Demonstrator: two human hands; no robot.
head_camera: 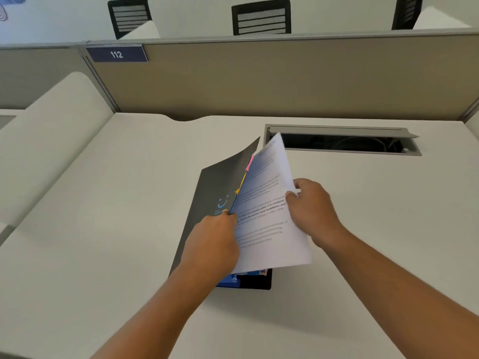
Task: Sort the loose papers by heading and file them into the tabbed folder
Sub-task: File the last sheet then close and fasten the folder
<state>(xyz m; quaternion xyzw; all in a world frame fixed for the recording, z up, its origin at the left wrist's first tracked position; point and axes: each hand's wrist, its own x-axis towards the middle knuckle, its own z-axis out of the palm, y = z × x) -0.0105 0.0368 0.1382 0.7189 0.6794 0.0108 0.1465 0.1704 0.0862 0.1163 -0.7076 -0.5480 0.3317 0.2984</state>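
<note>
A dark grey folder (212, 187) lies on the white desk (103, 229), its front cover lifted on the left. Pink and yellow tabs (249, 164) stick out along its inner edge. A few white printed sheets (267, 203) stand tilted inside the open folder. My left hand (215, 242) grips the left edge of the sheets where they meet the cover. My right hand (311, 206) pinches the sheets' right edge, thumb on the printed side. The folder's lower back part (256, 281) shows black and blue under the paper.
A grey cable slot (344, 143) with its lid raised opens in the desk just behind the papers. A beige partition (259, 79) with a "112" label (116, 54) closes the back. Black chairs (261, 18) stand beyond it. A white side panel (51, 141) rises at the left.
</note>
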